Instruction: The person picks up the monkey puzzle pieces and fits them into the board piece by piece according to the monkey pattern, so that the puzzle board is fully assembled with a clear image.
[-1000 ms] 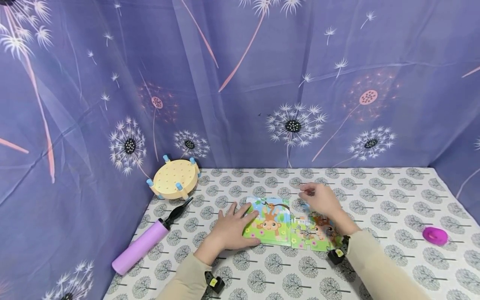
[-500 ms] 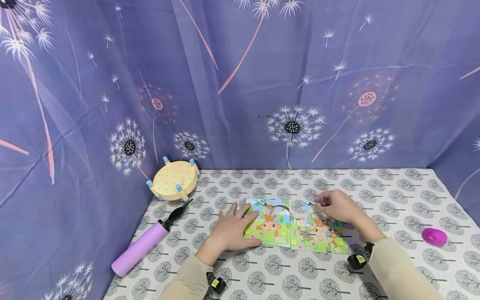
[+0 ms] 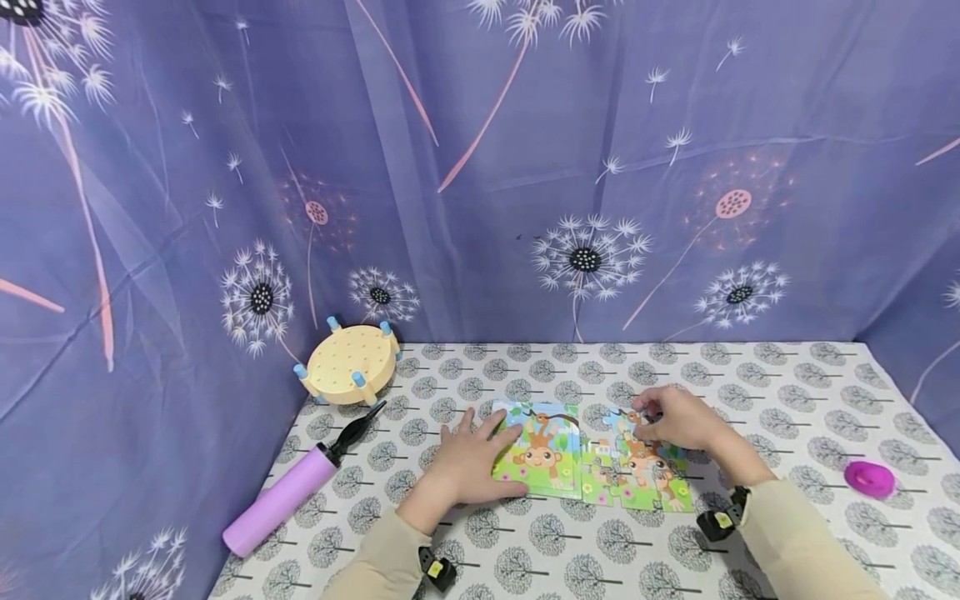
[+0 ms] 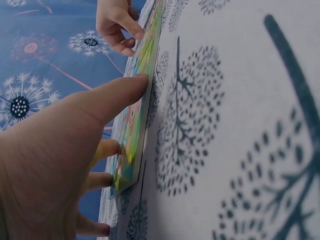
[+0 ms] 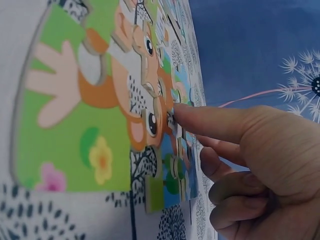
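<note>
A picture board with a cartoon monkey lies on the table in the head view. My left hand rests on its left part with fingers spread; the left wrist view shows the thumb along its near edge. To the right, touching the board, lies a jigsaw puzzle of the same monkey, its pieces loosely fitted with gaps showing the cloth. My right hand is over its upper part, thumb and index finger pinching a puzzle piece that they mostly hide. In the right wrist view the other fingers are curled.
A purple hand pump with a black nozzle lies at the left. Behind it a round yellow stool-like toy with blue-tipped legs leans near the curtain. A small magenta oval object sits at the right on the tree-print tablecloth.
My right hand has moved right and toward me, from beyond the puzzle to over its upper part, uncovering its lower right pieces. The left hand stays on the board.
</note>
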Tool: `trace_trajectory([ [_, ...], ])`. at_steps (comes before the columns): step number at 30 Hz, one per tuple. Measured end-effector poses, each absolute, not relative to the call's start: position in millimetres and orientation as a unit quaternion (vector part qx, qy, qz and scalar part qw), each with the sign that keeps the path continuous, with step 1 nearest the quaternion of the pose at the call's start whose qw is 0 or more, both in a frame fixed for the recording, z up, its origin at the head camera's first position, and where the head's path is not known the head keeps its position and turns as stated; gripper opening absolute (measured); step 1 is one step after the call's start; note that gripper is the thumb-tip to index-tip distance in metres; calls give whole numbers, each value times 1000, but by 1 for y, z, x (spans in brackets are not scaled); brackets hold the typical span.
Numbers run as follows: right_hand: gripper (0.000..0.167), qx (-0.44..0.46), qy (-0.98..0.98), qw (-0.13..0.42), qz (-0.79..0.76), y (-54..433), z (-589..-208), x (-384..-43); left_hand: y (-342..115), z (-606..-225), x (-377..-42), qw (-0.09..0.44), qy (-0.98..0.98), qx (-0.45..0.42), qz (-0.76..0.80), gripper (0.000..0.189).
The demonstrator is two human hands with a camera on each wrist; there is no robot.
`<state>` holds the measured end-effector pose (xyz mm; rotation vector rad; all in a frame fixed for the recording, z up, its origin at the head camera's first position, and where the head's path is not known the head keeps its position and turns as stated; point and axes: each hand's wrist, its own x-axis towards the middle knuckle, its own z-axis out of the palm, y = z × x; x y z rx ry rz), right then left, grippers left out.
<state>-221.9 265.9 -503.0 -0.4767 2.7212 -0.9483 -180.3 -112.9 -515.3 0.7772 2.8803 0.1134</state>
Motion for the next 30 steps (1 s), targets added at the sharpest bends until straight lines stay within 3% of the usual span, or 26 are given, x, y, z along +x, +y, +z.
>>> trace_trajectory([
  [9, 40, -134, 924, 90, -346, 267, -504, -214, -110, -516, -180, 76, 963, 255, 41, 99],
  [30, 24, -176, 920, 1, -349, 278, -516, -203, -107, -514, -182, 68, 967, 242, 43, 110],
])
